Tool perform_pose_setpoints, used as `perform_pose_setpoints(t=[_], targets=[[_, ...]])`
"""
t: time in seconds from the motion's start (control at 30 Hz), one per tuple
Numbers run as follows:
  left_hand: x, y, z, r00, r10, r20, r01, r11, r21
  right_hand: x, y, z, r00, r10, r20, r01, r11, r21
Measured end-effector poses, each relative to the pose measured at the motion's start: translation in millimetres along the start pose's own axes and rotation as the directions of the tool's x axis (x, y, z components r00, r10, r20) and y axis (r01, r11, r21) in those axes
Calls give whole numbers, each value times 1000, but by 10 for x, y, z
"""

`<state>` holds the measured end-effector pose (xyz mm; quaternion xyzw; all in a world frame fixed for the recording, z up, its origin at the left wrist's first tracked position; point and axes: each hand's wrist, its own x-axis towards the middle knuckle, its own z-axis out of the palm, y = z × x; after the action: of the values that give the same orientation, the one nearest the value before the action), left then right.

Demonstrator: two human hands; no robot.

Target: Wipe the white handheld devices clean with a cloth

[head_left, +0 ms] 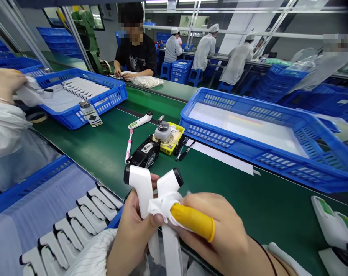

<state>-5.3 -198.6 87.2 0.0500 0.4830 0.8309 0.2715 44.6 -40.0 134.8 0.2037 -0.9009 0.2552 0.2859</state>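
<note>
At the bottom centre my left hand (pixel 136 226) is wrapped round two white handheld devices with black ends: a left device (pixel 142 188) and a right device (pixel 168 181), side by side with their heads tilted apart. My right hand (pixel 220 226), wearing a yellow finger cot (pixel 192 220) on one finger, presses a crumpled white cloth (pixel 165 203) against the right device. Beyond them on the green bench lie a black object (pixel 145 151), a pink and white toothbrush (pixel 129 145) and another white device (pixel 140 120).
A blue tray (pixel 234 143) stands at right, another (pixel 82 73) at back left. A lower-left crate (pixel 59 168) holds several white shells. A yellow tray (pixel 174 140) bears a dispenser bottle. More devices (pixel 329 218) lie far right. A co-worker's hand (pixel 7 82) is at left.
</note>
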Motion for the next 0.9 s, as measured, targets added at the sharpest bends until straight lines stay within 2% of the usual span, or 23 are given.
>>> perform_pose_setpoints(t=[0.07,0.17,0.27,0.3,0.37,0.43,0.5,0.57,0.67,0.73,0.77,0.83,0.9], targets=[[2,-7,-17,998,-41,49,40,999,23,-4,2,3,998,52,-17,-53,997,-59],[29,-2,0,998,-51,26,48,996,79,5,36,5,993,72,-89,-86,982,-167],[77,2,35,999,-27,-27,29,996,86,13,74,20,996,90,13,-90,996,25],[93,1,47,999,-45,-19,46,996,71,11,91,25,994,112,8,-113,992,56],[122,-2,69,996,-86,26,85,996,29,-4,126,37,984,150,-92,-150,989,8],[148,-2,82,995,-88,46,89,996,-21,-33,144,43,980,140,-141,-142,990,-4],[173,8,84,998,-65,19,66,997,-48,-73,123,33,990,128,-60,-117,981,157],[200,29,79,997,-75,2,75,996,-40,-124,66,-3,993,69,100,-101,927,361],[234,63,88,999,-53,-6,53,998,-29,-240,11,-107,946,-74,316,-94,869,485],[241,78,121,1000,-4,-24,2,998,-58,-362,87,-184,927,-1,376,-167,895,413],[239,82,145,1000,6,-30,-8,997,-73,-439,173,-214,921,99,376,-235,912,336],[230,80,202,999,2,-37,-6,995,-96,-614,424,-245,889,348,299,-389,917,89],[223,69,267,1000,-13,-22,11,994,-105,-789,698,-244,843,518,146,-482,847,-223]])
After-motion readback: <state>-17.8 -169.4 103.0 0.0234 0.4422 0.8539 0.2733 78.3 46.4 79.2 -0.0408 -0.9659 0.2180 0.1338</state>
